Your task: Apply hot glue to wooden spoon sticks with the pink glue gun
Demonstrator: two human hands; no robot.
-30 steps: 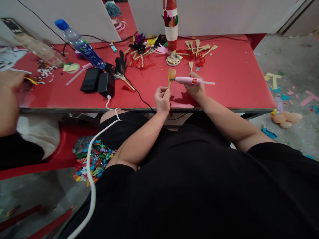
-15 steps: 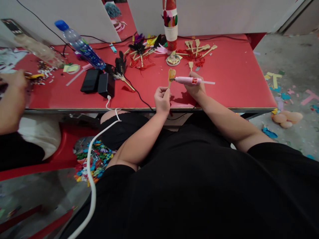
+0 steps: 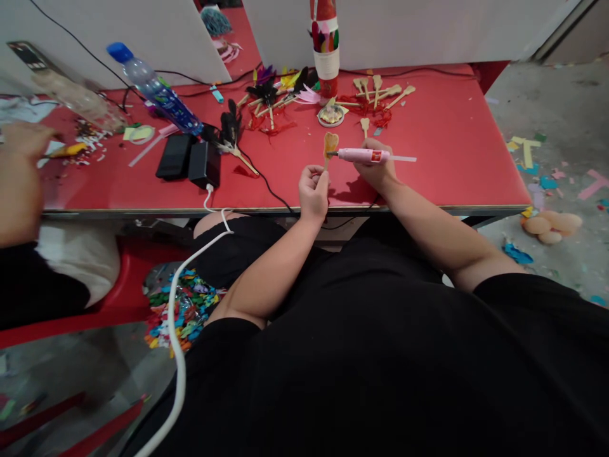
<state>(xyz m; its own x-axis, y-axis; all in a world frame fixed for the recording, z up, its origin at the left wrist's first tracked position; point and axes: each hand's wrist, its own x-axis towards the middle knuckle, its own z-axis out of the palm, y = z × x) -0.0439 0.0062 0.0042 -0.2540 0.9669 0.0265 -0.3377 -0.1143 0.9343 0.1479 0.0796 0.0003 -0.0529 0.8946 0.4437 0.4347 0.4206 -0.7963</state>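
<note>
My left hand (image 3: 314,193) pinches the thin handle of a small wooden stick with a broad, paddle-like head (image 3: 330,143), held upright above the red table. Closed around a pink hot glue gun (image 3: 359,155) is my right hand (image 3: 377,170), with a clear glue stick (image 3: 405,158) jutting from the gun's rear. The gun's nozzle points left and meets or nearly meets the lower part of the paddle head. Just behind my right hand, another wooden stick (image 3: 365,125) shows; its lower end is hidden.
Behind my hands are a small round dish (image 3: 330,115), a red-and-white container (image 3: 326,66), more wooden sticks (image 3: 377,89) and feathered sticks (image 3: 266,95). Black boxes (image 3: 204,164) and a bottle (image 3: 162,95) stand left. Another person's arm (image 3: 21,178) reaches in at far left.
My hands hold nearly the same pose, the glue gun's tip still at the paddle head. The whole view has shifted slightly. At far left the other person's arm has moved a little.
</note>
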